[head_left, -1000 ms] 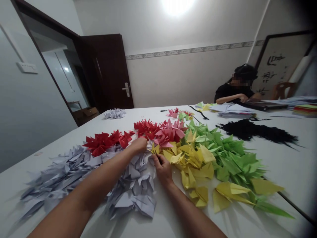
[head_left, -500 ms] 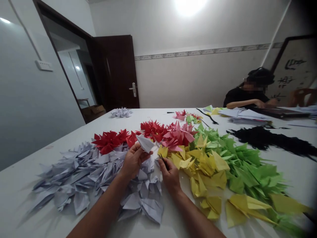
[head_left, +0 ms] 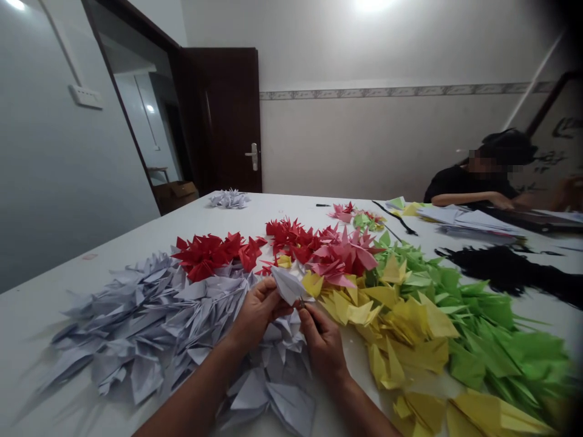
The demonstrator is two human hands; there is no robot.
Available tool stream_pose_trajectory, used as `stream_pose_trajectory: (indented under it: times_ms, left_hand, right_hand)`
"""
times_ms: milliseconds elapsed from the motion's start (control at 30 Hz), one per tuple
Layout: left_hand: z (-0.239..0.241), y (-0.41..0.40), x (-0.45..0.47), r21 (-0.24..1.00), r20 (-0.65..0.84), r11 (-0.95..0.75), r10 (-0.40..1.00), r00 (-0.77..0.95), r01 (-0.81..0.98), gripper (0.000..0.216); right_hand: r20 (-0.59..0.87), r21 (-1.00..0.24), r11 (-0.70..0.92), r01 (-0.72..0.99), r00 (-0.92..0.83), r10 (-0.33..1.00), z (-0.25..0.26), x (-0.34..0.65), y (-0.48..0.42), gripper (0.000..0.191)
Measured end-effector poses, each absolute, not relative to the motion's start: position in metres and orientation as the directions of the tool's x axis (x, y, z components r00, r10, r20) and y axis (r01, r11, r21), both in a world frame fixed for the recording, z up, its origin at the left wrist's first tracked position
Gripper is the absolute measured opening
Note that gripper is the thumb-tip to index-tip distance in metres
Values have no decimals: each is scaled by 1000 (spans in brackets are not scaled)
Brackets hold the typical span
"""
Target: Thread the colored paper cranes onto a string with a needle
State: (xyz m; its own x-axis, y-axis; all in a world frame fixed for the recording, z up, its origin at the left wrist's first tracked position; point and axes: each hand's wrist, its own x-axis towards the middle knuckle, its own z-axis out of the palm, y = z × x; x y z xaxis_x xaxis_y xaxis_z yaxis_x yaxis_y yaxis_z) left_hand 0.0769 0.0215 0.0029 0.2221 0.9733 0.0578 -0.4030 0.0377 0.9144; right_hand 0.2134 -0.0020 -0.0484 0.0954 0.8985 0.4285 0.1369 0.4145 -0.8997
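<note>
My left hand (head_left: 260, 312) pinches a folded white paper piece (head_left: 288, 284), perhaps an origami crane, over the middle of the table. Close against the paper's lower right corner is my right hand (head_left: 322, 340), closed on a thin dark tool (head_left: 302, 301); its kind is too small to make out. Beneath and left of my hands spreads a heap of folded white paper pieces (head_left: 150, 321). Yellow folded papers (head_left: 401, 328) lie just right of my right hand. Beyond the hands are red folded papers (head_left: 207, 255) and pink ones (head_left: 344, 252).
Green folded papers (head_left: 483, 321) cover the right side. Behind them lie a black tangle of threads (head_left: 510, 267) and a stack of paper sheets (head_left: 469, 220). A person (head_left: 478, 185) sits across the white table (head_left: 113, 243). A small white paper pile (head_left: 229, 199) rests at the far left.
My hands have come together: the right hand's dark tool has moved up to the white paper in my left hand. The camera view has shifted slightly.
</note>
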Motion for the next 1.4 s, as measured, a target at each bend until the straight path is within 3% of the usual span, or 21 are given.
stream_pose_trajectory:
  times_ms: [233, 400, 633, 1167, 1400]
  left_hand:
    - [7, 16, 79, 916, 85, 0, 977, 195, -400, 40]
    - [6, 19, 77, 897, 207, -182, 978, 19, -403, 35]
    - [-3, 28, 69, 898, 355, -377, 925, -133, -228, 30]
    - [-3, 26, 67, 860, 502, -509, 856, -126, -28, 18]
    - [-2, 24, 68, 909, 377, -399, 910, -174, -121, 28]
  right_hand:
    - [423, -900, 406, 159, 88, 902, -47, 215, -3, 30]
    - [430, -893, 407, 192, 97, 898, -47, 216, -5, 30]
    - [478, -872, 452, 190, 129, 869, -50, 217, -4, 30]
    - [557, -823, 528, 212, 113, 823, -44, 216, -9, 30]
    - [621, -778, 593, 210, 104, 777, -42, 216, -11, 25]
